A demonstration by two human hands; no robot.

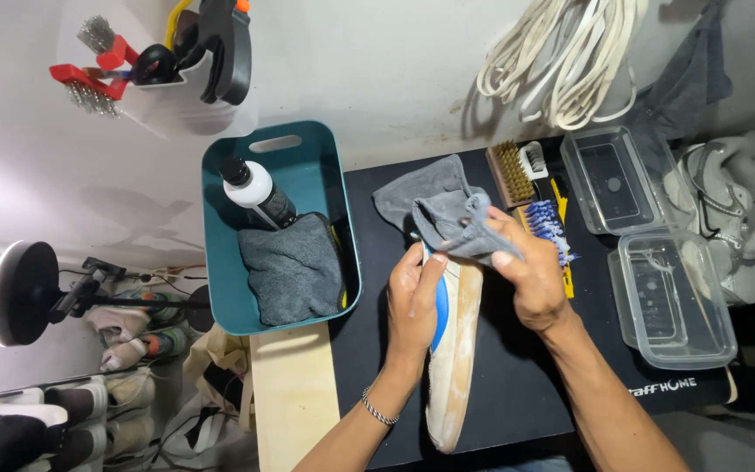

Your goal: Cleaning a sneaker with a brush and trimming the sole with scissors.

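Closest to me, I see my left hand [414, 301] wrapped around the side of a pale, blue-marked shoe [453, 350], gripping it with its sole turned up, the heel end toward me, over the black tabletop [517, 385]. A silver bracelet [378, 408] sits on that wrist. Just above, my right hand [530, 267] is closed on a grey cloth [443, 210], pressing it against the shoe's far end; the cloth bunches up past my fingers.

Beyond my right hand lie a blue-bristled brush [550, 225] and a wooden brush with tan bristles [510, 172], side by side. To the right are two clear plastic containers [670, 297], one behind the other. To the left stands a teal bin [277, 227] holding a folded grey towel [292, 269] and a white bottle with a black cap [255, 192]. Farthest off, white cord [561, 61] hangs coiled on the wall.
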